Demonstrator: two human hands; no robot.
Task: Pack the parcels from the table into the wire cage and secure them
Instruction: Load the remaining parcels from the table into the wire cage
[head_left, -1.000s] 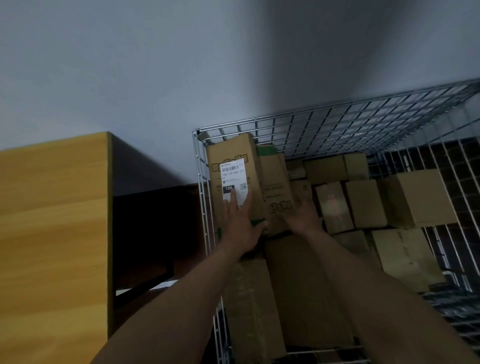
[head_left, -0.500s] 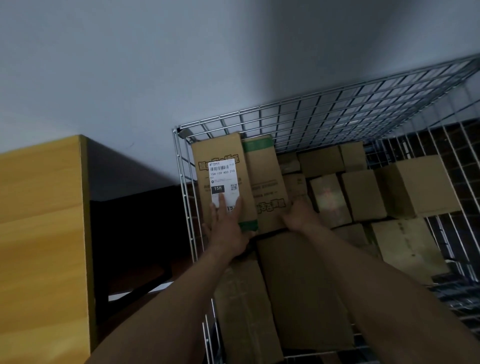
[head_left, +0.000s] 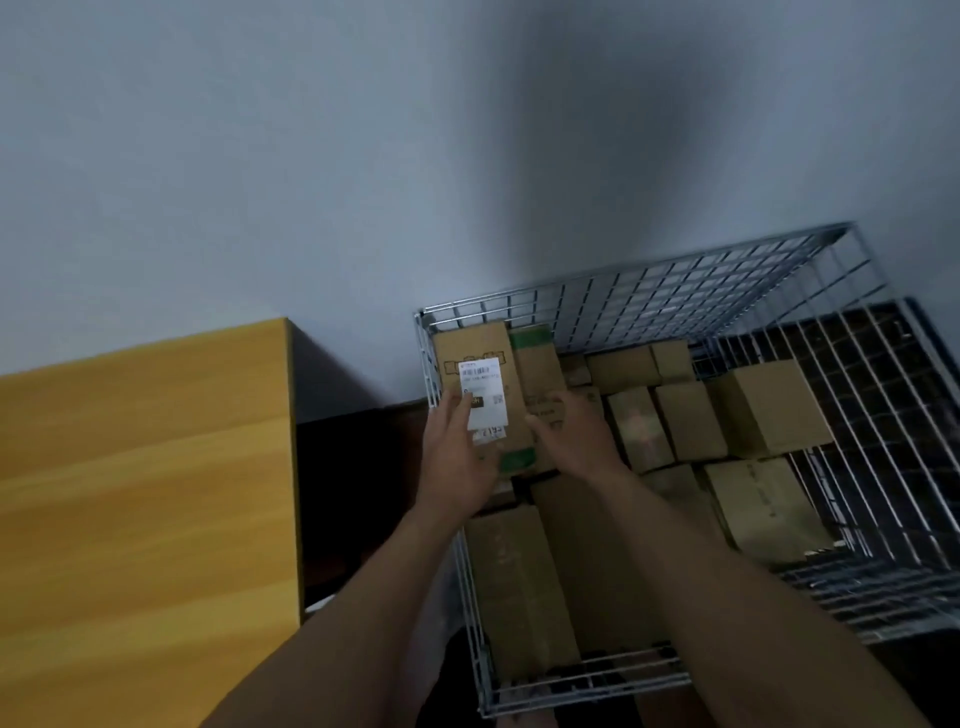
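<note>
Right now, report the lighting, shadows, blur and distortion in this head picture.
Head view: dim, bluish light; a broad soft shadow runs down the wall above the wire cage; the wide lens bows the cage wires; left hand and right hand look slightly smeared; the white label is brightest, its print barely legible.
</note>
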